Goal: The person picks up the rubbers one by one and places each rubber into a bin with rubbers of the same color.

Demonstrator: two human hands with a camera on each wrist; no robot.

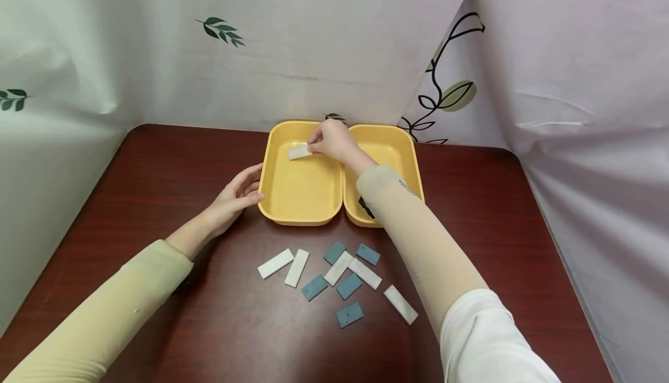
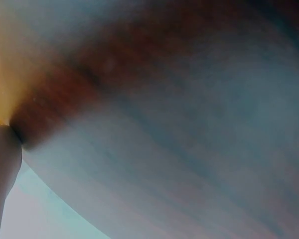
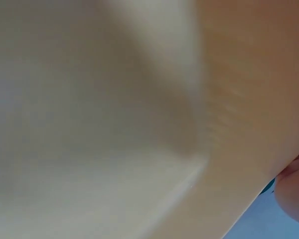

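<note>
Head view. Left yellow tray (image 1: 301, 197): one, rounded rectangular, standing on the dark red-brown worktop (image 1: 172, 209), its side against that of the right yellow tray (image 1: 384, 145). Held white tile (image 1: 298, 152): one, oblong, inside the bounds of the left tray, toward its far end; contact with the tray floor cannot be told. Right hand (image 1: 334, 140): fingers pinching that tile at one end. Left hand (image 1: 228, 200): at the outer side of the left tray, thumb against the rim, the other fingers relaxed and slightly apart, their tips hidden. Loose white tiles (image 1: 275, 264): five, lying nearer the wearer than the trays, at mixed angles. Blue-grey tiles (image 1: 349, 315): five, shorter, scattered among the white. White sheeting (image 1: 313, 52): behind, printed with leaf sprigs.

Left wrist view. Much blurred; part of the left hand at the left margin, a yellow edge just beside it. State of the fingers: cannot be told here.

Right wrist view. Blurred yellow tray surface; part of the right hand at the right margin. Pinch and tile: not visible here.
</note>
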